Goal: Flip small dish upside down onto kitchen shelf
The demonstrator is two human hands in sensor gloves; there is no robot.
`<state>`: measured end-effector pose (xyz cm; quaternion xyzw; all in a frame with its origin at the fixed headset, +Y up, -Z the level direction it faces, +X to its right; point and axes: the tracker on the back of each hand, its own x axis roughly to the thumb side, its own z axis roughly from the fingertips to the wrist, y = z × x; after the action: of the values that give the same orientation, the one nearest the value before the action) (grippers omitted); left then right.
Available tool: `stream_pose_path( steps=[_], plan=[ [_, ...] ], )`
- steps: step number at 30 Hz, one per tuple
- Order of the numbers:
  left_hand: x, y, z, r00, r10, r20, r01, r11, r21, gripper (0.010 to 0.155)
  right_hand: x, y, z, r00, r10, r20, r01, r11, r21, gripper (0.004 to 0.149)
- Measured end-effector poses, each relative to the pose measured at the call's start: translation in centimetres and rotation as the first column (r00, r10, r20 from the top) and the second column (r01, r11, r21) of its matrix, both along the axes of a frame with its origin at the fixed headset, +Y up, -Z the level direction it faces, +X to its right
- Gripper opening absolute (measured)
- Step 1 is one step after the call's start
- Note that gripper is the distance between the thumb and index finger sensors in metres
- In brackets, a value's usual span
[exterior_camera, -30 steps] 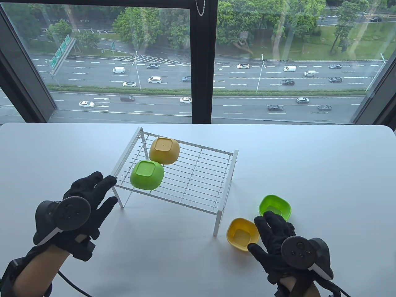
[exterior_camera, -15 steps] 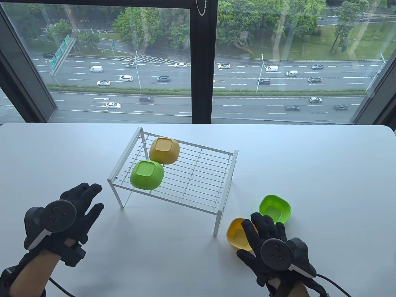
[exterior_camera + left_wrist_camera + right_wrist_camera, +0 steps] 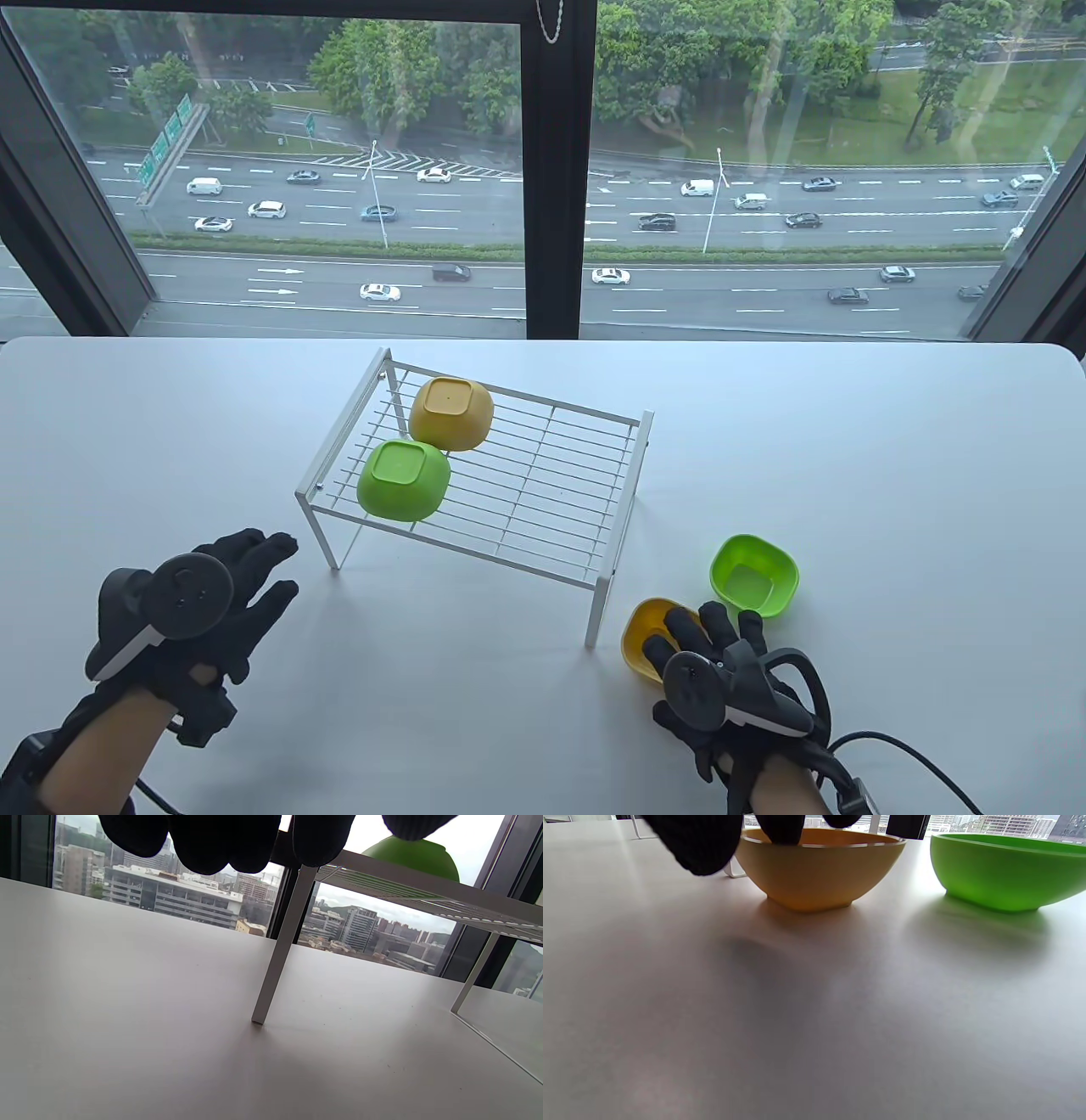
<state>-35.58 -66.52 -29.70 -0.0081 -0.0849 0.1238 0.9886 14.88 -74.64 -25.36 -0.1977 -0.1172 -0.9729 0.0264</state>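
A white wire shelf [image 3: 543, 501] stands mid-table with a yellow dish [image 3: 450, 413] and a green dish [image 3: 402, 480] upside down on its left part. Two more dishes stand upright on the table right of it: yellow [image 3: 643, 630] and green [image 3: 753, 576]. My right hand [image 3: 683, 632] reaches over the upright yellow dish. In the right wrist view its fingers [image 3: 780, 827] hang over the rim of that dish [image 3: 818, 870] and the thumb is outside the near wall. The dish rests on the table. My left hand [image 3: 276, 564] is open and empty beside the shelf's front left leg [image 3: 280, 950].
The shelf's right half holds nothing. The upright green dish [image 3: 1005, 870] stands just right of the yellow one. The table [image 3: 848, 475] is white and bare around the shelf. A window runs along its far edge.
My left hand let go of the shelf's front left corner and drew back onto the table. My right hand moved left from the green dish to over the upright yellow dish.
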Motion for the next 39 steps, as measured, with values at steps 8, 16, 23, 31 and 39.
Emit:
stream_pose_path(
  steps=[8,16,23,31,39],
  plan=[
    [0.2,-0.8,-0.3,1.000,-0.004,0.022,0.005,0.999,-0.037,0.066,-0.5,-0.3,0.1,1.000,0.010,-0.029,-0.010,1.000,-0.012,0.063],
    [0.4,-0.8,-0.2,1.000,0.000,0.028,0.001,0.999,-0.048,0.066,-0.8,-0.3,0.1,0.998,0.030,-0.054,-0.030,1.000,0.004,0.054],
    [0.3,-1.0,-0.4,1.000,0.002,0.026,-0.001,0.998,-0.058,0.066,-1.2,0.1,0.4,0.993,0.051,-0.109,-0.044,0.997,0.060,0.042],
    [0.2,-0.4,-0.2,1.000,0.022,0.018,-0.021,0.999,-0.038,0.066,-1.4,0.5,0.5,0.992,0.024,-0.127,-0.015,0.997,0.075,0.041],
    [0.1,-0.4,-0.2,0.999,0.024,0.026,-0.023,0.999,-0.047,0.066,-1.4,1.4,0.8,0.990,-0.038,-0.136,0.056,0.990,0.130,0.047]
  ],
)
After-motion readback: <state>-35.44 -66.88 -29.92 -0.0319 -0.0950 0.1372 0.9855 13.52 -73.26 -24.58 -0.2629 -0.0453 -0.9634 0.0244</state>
